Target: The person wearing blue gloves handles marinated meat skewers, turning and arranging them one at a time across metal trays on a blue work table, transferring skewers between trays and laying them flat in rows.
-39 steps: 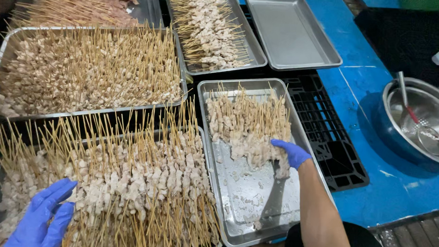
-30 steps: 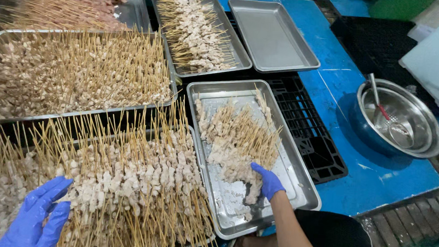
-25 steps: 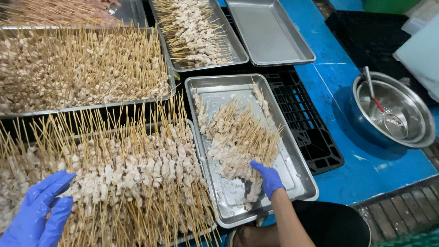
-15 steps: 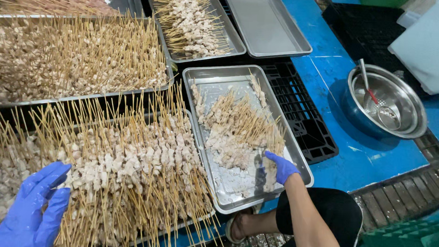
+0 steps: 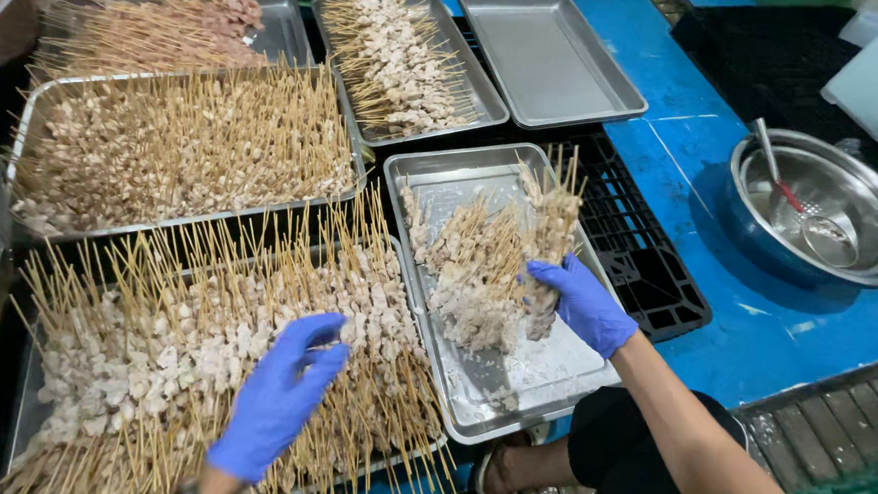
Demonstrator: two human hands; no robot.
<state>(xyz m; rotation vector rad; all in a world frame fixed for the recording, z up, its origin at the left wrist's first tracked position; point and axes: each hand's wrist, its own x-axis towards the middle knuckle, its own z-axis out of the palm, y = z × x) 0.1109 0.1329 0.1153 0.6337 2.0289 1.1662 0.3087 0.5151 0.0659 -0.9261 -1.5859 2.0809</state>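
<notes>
Right hand (image 5: 584,307) is closed around a bunch of skewers (image 5: 550,238) over the middle tray (image 5: 433,172). Left hand (image 5: 279,397) rests open on the lower-left pile (image 5: 154,342). Looks like most are already coated, with a small batch left.

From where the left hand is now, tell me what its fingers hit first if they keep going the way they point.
The left hand points up and right over the near tray of skewers. Its fingers would likely meet those skewers almost at once; how high they hover is unclear.
</notes>
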